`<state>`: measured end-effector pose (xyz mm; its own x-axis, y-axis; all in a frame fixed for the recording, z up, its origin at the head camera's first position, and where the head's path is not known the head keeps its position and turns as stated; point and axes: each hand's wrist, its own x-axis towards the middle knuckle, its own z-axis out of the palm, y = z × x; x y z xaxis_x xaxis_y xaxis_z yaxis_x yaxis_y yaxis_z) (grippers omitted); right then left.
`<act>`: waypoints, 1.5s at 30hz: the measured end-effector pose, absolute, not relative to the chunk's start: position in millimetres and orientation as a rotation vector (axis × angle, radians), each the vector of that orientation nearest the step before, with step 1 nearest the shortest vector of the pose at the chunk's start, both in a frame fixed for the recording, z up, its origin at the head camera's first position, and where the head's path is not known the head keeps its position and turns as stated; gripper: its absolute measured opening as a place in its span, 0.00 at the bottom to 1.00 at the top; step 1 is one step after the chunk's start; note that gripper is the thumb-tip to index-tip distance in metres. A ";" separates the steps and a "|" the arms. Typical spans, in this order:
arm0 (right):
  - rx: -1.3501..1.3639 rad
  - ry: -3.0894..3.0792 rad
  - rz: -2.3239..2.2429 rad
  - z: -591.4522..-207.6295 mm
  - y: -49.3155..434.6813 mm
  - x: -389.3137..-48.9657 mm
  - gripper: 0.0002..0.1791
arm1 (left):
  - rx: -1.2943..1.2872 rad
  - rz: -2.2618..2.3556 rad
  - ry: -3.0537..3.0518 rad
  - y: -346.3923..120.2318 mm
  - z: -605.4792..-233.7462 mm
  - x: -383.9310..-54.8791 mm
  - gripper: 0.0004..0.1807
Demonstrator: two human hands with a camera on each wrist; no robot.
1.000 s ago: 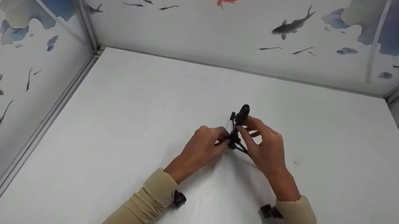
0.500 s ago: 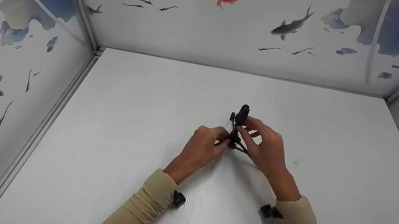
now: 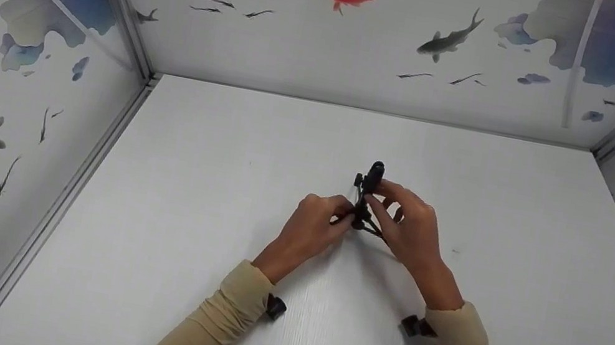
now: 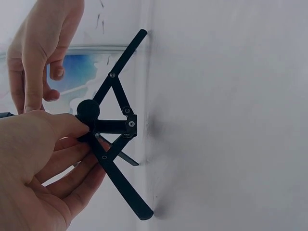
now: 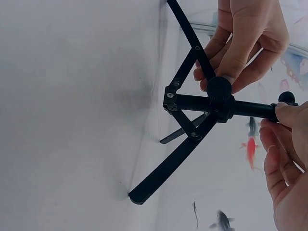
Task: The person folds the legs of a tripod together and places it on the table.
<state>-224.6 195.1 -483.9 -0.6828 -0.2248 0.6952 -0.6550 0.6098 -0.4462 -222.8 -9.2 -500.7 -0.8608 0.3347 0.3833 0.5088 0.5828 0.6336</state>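
A small black tripod stands upright on the white table, its legs spread and its tips on the surface. My left hand pinches the tripod's collar between thumb and fingers, beside a round knob. Higher up, my right hand holds the centre column with thumb and fingertips, close to a second, smaller knob. In the head view the hands hide part of the legs and collar.
The white tabletop runs back to a white wall printed with fish and leaves. Similar panels with metal edging enclose the left and right sides. A small dark wrist camera sits at the left cuff.
The right hand's fingers have shifted slightly, narrowing the gap inside its grip. The tripod and the left hand stay in place.
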 end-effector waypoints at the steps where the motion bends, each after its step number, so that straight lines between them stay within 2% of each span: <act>1: 0.689 -2.243 0.943 -483.7 195.1 -224.5 0.17 | -0.702 -1.143 -2.591 -9.2 -500.8 -222.8 0.07; 45: 0.725 -2.202 0.992 -482.2 195.6 -224.7 0.18 | -0.735 -1.177 -2.491 -9.0 -499.2 -221.9 0.05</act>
